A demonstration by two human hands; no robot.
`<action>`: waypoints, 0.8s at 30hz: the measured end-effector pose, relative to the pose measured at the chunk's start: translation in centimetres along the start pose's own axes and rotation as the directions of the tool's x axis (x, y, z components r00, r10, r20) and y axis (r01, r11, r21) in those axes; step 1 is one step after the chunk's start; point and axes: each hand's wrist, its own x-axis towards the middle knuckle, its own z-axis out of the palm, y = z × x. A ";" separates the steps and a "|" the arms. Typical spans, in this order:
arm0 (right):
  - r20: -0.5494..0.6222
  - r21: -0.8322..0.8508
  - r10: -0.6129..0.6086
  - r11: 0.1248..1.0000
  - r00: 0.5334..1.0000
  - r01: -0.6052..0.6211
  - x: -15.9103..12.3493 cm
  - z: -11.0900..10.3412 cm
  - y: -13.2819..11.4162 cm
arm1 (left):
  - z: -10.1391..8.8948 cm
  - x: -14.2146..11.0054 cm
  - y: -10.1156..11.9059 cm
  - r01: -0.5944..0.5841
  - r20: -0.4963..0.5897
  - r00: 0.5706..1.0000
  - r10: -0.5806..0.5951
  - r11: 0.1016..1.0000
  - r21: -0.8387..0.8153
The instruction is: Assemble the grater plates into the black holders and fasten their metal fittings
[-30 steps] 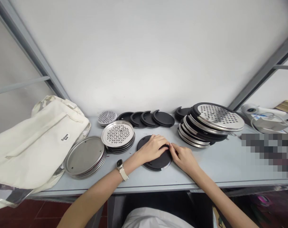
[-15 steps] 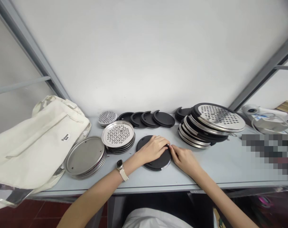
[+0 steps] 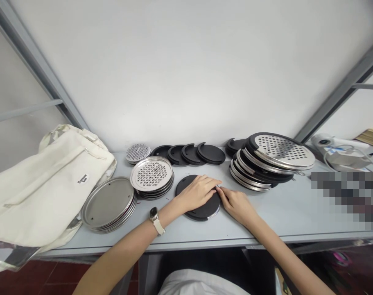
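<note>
A round black disc (image 3: 186, 189) lies on the table in front of me, with a strip of bright metal showing along its lower right edge. My left hand (image 3: 200, 191) rests across its top with the fingers stretched out toward the right edge. At that edge my right hand (image 3: 235, 203) has thumb and forefinger pinched together beside my left fingertips. A small shiny bit shows at the pinch, too little of it to name. To the left are a stack of round metal grater plates (image 3: 152, 174) and a stack of plain metal discs (image 3: 109, 202).
Several black discs with cut-out rims (image 3: 211, 154) lie along the wall. At right stands a tall pile of black-rimmed round graters (image 3: 281, 150). Small grater plates (image 3: 138, 152) sit at the back left. A cream bag (image 3: 51, 176) covers the left end; a white device (image 3: 342, 155) is far right.
My hands stay at the disc's right edge; the left fingertips reach slightly farther over it. The whole view has shifted a little.
</note>
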 end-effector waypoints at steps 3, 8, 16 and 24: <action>0.010 0.003 0.002 1.000 1.000 -0.002 0.0 0.0 0.1 | 0.0 0.0 0.0 0.008 0.003 1.000 -0.008 1.000 0.002; 0.017 0.026 -0.006 1.000 1.000 0.006 -0.1 -0.4 -0.1 | -0.1 0.0 0.0 0.001 -0.002 1.000 -0.001 1.000 -0.006; 0.011 0.042 -0.003 0.999 1.000 0.003 -0.1 -0.5 -0.1 | -0.1 0.0 0.0 0.015 -0.001 1.000 -0.015 0.999 -0.048; 0.036 0.084 -0.018 0.996 0.999 0.015 -0.1 -0.3 -0.1 | -0.2 0.0 0.1 0.010 -0.002 1.000 -0.010 0.999 -0.050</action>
